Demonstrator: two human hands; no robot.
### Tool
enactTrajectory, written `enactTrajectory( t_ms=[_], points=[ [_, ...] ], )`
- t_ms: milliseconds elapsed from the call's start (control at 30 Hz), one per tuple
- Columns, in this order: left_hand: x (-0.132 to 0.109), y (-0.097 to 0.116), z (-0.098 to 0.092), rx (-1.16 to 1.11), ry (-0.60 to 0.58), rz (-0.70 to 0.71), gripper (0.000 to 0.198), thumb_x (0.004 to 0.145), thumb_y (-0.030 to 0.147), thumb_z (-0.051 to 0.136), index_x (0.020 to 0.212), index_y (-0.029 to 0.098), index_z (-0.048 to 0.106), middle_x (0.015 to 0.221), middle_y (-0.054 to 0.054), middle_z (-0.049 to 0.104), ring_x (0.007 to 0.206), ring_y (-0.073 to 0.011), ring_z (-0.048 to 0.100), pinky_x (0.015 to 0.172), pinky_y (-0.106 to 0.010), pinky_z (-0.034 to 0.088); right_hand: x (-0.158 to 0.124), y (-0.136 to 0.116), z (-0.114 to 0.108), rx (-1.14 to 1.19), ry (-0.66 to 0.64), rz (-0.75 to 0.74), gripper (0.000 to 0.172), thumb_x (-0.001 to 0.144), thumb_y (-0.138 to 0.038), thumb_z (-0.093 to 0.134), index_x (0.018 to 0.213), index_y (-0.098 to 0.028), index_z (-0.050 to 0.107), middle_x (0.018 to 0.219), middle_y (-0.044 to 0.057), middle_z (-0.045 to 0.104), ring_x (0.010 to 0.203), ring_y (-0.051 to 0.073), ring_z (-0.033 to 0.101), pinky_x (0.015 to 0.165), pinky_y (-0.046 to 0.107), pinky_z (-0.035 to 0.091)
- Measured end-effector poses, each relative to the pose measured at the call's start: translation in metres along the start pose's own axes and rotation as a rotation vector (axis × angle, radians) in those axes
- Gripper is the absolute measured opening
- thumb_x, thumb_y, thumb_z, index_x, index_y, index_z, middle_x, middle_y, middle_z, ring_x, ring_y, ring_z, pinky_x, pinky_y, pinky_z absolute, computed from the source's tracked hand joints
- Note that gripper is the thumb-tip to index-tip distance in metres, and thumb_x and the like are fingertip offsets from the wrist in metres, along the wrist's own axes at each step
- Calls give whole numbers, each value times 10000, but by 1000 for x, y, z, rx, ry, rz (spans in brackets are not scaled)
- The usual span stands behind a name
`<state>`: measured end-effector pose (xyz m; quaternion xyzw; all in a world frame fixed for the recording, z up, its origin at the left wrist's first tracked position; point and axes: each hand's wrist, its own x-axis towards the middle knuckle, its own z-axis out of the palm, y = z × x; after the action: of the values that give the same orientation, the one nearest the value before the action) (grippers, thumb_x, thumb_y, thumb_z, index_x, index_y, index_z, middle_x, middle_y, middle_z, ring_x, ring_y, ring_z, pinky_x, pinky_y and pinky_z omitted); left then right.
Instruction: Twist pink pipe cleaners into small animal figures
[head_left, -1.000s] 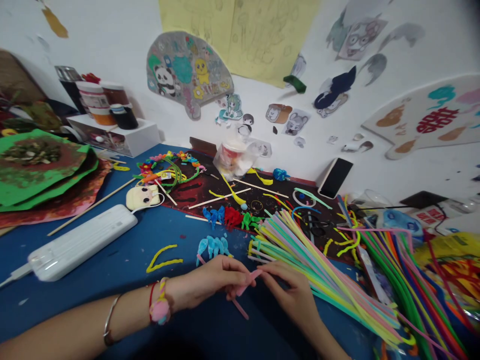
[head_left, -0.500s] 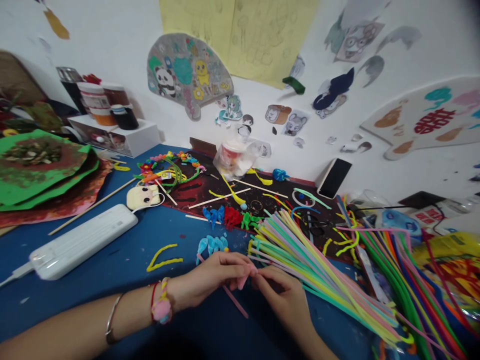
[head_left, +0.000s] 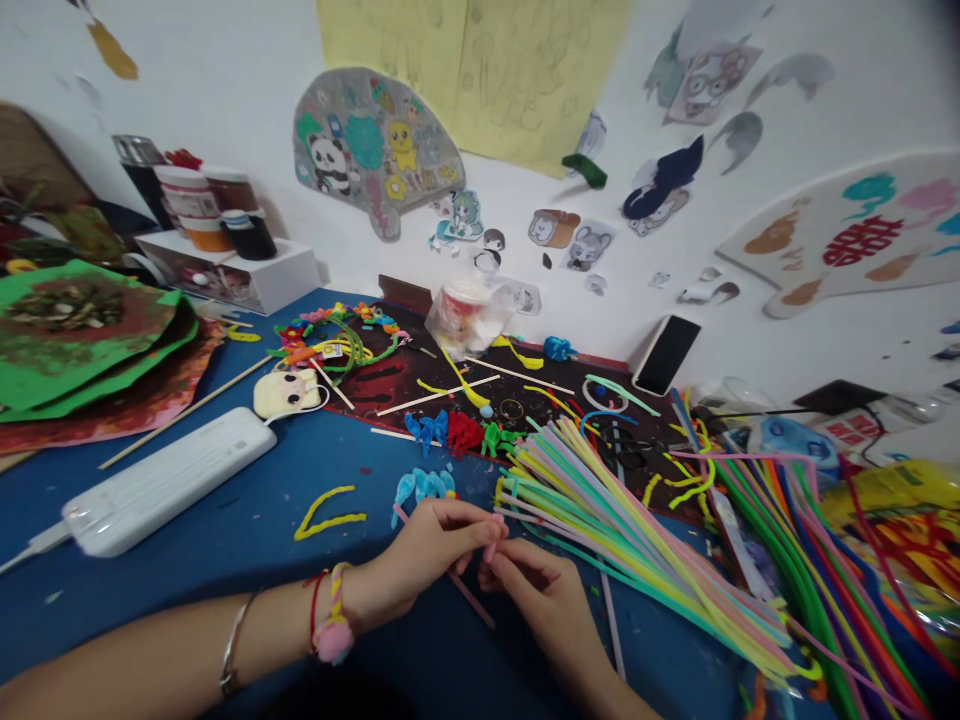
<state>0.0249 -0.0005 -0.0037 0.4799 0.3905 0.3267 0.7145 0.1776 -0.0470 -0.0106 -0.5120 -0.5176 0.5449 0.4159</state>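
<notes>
Since half a second ago my bare right hand [head_left: 544, 590] has shifted leftward, close against my bare left hand [head_left: 424, 555], uncovering a thin, straight lilac fuzzy stem [head_left: 611, 620]. Beneath everything spreads the flat blue tabletop [head_left: 247, 540]. On it, just beyond my right hand, fans the long bundle of pastel fuzzy stems [head_left: 630, 530]. My left thumb and fingers pinch tight; my right fingertips meet just below, though I cannot tell whether they grip anything. A slim, straight pink fuzzy length [head_left: 471, 601] slants under my left hand. Smallest is the short, soft pink fuzzy piece [head_left: 492, 548] in my left pinch, between both hands: matte, narrow, mostly covered by fingers.
</notes>
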Motion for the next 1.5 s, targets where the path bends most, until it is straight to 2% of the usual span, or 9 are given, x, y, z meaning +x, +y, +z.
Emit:
enactTrajectory(
  t_ms=[133,367,500,700,867,1000,1200,1367,1500],
  points=[
    [-1,2,2,92,84,27,329,739,416,613,628,109,653,610,4,563,403,-32,334,370,-183,219,1,-1,1,26,-56,-4,241,779,-352,600,901,-162,685,825,58,664,780,191,618,721,298,510],
    [-1,-10,6,116,149,-29,345,718,449,625,772,115,694,549,12,558,358,-37,328,331,-183,204,2,-6,4,-293,52,-98,303,828,-337,522,622,-154,647,618,23,625,621,147,579,609,221,445],
    [-2,-13,9,94,152,-35,352,742,452,600,776,114,690,496,24,532,324,-30,310,328,-182,167,0,-7,4,-355,87,-164,326,842,-326,499,588,-155,612,585,14,591,577,132,557,566,211,414],
    [-5,-4,8,-14,87,-44,342,735,449,613,746,113,673,473,34,513,341,-38,346,369,-182,213,-1,-7,3,-429,108,-245,321,844,-302,497,577,-150,592,565,17,556,530,123,522,515,214,386],
    [-7,0,7,-133,21,-80,327,706,409,663,828,107,687,518,24,505,445,-55,387,433,-181,249,-1,-7,2,-485,122,-332,271,834,-269,511,621,-142,620,579,25,563,539,125,520,531,221,393],
    [-8,-2,8,-167,-1,-31,264,716,360,670,724,96,674,592,9,527,440,-32,339,417,-178,223,-3,-7,4,-433,70,-304,259,839,-281,500,652,-147,620,634,34,588,590,134,546,561,215,426],
    [-11,-3,9,-246,-53,-19,231,675,323,708,624,117,615,692,-13,564,549,-98,504,476,-207,409,-7,-6,10,-279,-33,-263,237,868,-315,452,775,-155,600,735,33,610,668,137,557,614,210,459],
    [-6,-5,7,-159,-74,-9,251,720,373,662,688,125,644,693,-15,575,519,-91,498,475,-215,406,-7,-6,8,-345,-17,-285,305,901,-306,396,670,-161,533,655,13,550,611,119,515,582,203,413],
    [0,-2,-2,133,6,196,253,719,364,666,651,122,640,852,-48,596,599,-90,508,526,-204,384,-6,-2,2,-471,-30,-314,279,925,-269,343,720,-175,507,667,6,528,608,113,497,575,204,383]
  ],
)
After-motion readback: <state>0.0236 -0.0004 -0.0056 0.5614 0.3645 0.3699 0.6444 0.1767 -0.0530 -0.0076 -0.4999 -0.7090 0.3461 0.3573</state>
